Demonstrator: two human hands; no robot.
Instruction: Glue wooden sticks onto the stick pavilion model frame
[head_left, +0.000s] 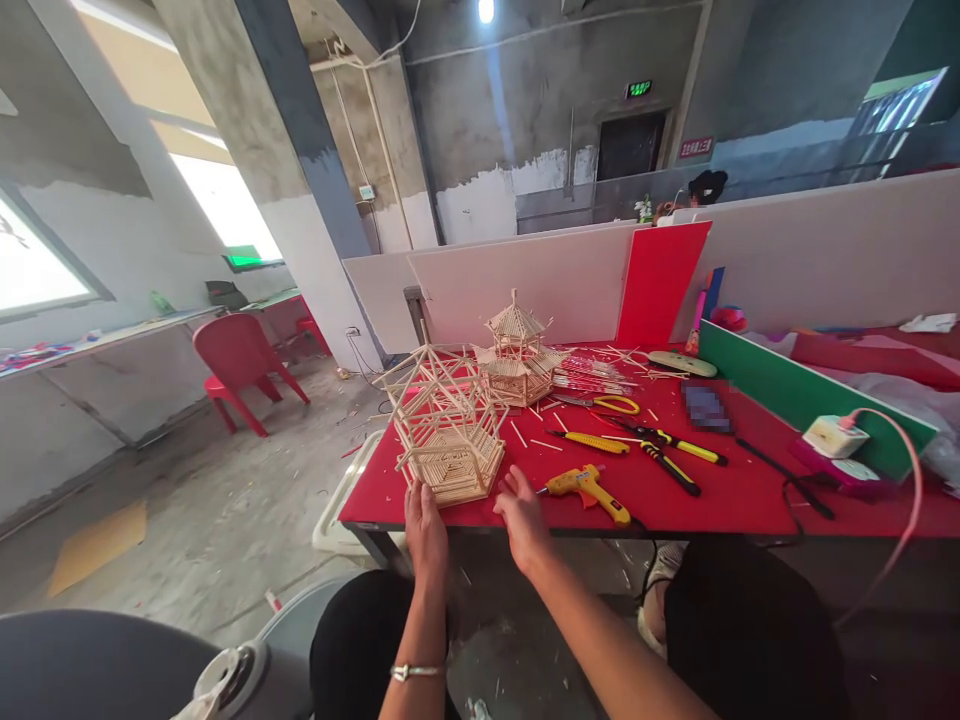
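Latticework of pale sticks, a hexagonal model [448, 430], is flanked by left hand [424, 530] and right hand [523, 518], fingers spread.

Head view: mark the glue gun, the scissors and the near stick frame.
Glue gun [587, 488]: head view, on its yellow body.
Scissors [595, 402]: head view, where the blades meet the yellow handle.
Stick frame [454, 466]: head view, on its near hexagonal face.
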